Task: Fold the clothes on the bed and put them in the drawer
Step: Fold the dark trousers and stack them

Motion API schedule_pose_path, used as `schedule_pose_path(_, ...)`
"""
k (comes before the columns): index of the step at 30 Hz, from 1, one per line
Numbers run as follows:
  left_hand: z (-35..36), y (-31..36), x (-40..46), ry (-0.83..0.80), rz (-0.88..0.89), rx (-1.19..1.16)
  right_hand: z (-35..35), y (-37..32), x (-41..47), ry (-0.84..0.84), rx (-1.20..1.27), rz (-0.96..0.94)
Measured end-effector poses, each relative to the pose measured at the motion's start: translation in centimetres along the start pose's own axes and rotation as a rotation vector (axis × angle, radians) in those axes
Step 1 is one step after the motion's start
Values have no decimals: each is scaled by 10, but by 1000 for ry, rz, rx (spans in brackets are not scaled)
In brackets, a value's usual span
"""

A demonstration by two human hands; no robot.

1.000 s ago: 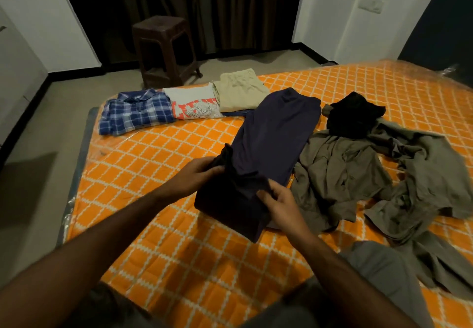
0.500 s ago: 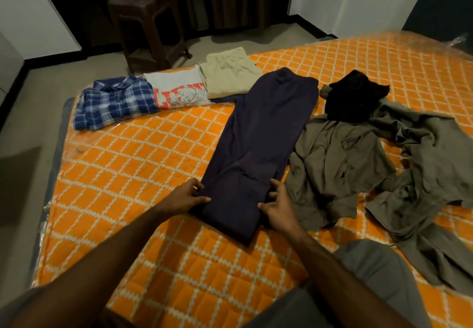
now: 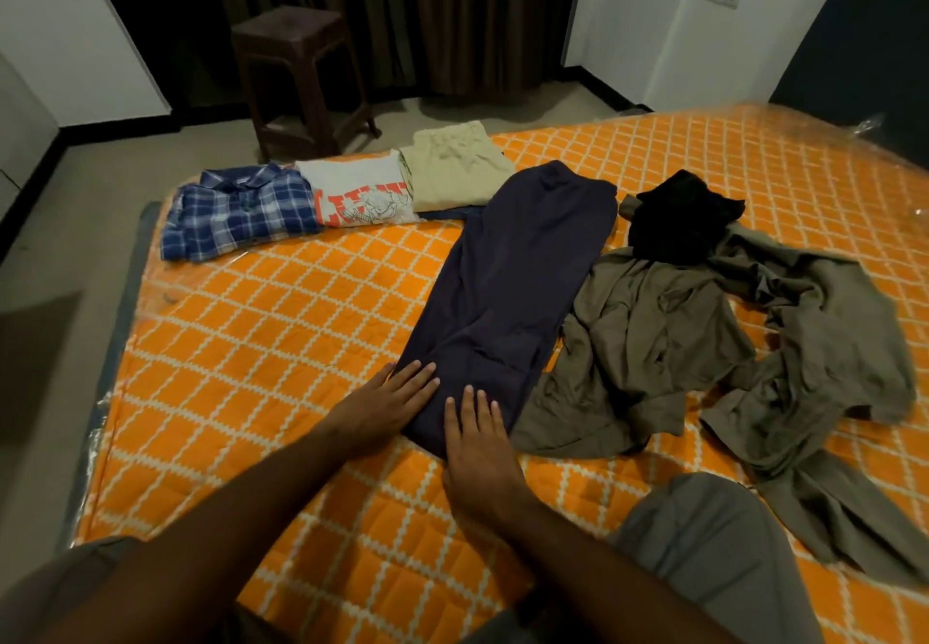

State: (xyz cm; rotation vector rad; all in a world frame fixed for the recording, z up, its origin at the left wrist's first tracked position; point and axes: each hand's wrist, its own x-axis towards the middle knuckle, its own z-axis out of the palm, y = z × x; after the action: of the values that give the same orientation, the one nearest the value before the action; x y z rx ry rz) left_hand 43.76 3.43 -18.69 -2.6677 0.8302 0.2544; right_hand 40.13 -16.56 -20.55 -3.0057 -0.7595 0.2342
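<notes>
Dark navy trousers (image 3: pixel 513 286) lie lengthwise, folded in half, on the orange quilted bed (image 3: pixel 261 342). My left hand (image 3: pixel 387 404) rests flat on their near left edge, fingers spread. My right hand (image 3: pixel 477 435) lies flat on the near end, palm down. Neither hand grips the cloth. To the right sprawl crumpled olive-grey clothes (image 3: pixel 704 342) with a black garment (image 3: pixel 678 216) on top. At the far edge sit a folded blue plaid shirt (image 3: pixel 241 211), a folded white printed T-shirt (image 3: pixel 362 196) and a folded beige garment (image 3: pixel 452 166).
A dark brown plastic stool (image 3: pixel 296 80) stands on the floor beyond the bed, in front of dark curtains (image 3: pixel 402 5). Grey floor runs along the bed's left side. My grey-clad knee (image 3: pixel 704 553) is at the lower right. No drawer is in view.
The lifted, bunched near end of the navy trousers was laid down flat. Both hands let go of the cloth and now press flat on its near end.
</notes>
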Motion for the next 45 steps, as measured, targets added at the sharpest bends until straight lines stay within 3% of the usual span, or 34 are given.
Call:
schedule_pose_path(5,-15,3,5,-125,-13,19,-25,-12,8,-189,-14,78)
schedule_pose_path(10,-62,-38,-25,-277,79,-88,-77,-40,9,-287,253,47)
schedule_pose_path(15,-107,-81,-93,-293,-61,-178,-146,-93,2,-371,557,-76)
schedule_pose_path(20,-118,-112,-157,-323,-150,-460,-176,-141,-7,-527,801,-199)
schedule_pose_path(24,-127,-125,-177,-217,-179,-595,-179,-139,3,-568,925,-215)
schedule_pose_path(32,-156,-121,-69,417,-250,-694,-212,-8,60,-257,1010,11)
schedule_pose_path(34,-162,-108,-34,541,-347,-700,-209,30,76,-137,916,98)
schedule_pose_path(36,-158,-97,-7,605,-361,-582,-191,68,88,53,651,181)
schedule_pose_path(37,-151,-91,1,580,-320,-514,-178,81,90,138,496,193)
schedule_pose_path(39,-121,-82,5,339,-171,-414,-143,88,83,157,388,125)
schedule_pose_path(42,-60,-66,-7,-222,45,-174,-93,53,51,-49,404,-110)
schedule_pose_path(43,-42,-60,-13,-326,56,-98,-77,39,43,-119,354,-154)
schedule_pose_path(45,-17,-53,-17,-280,30,-20,-45,11,36,-213,219,-133)
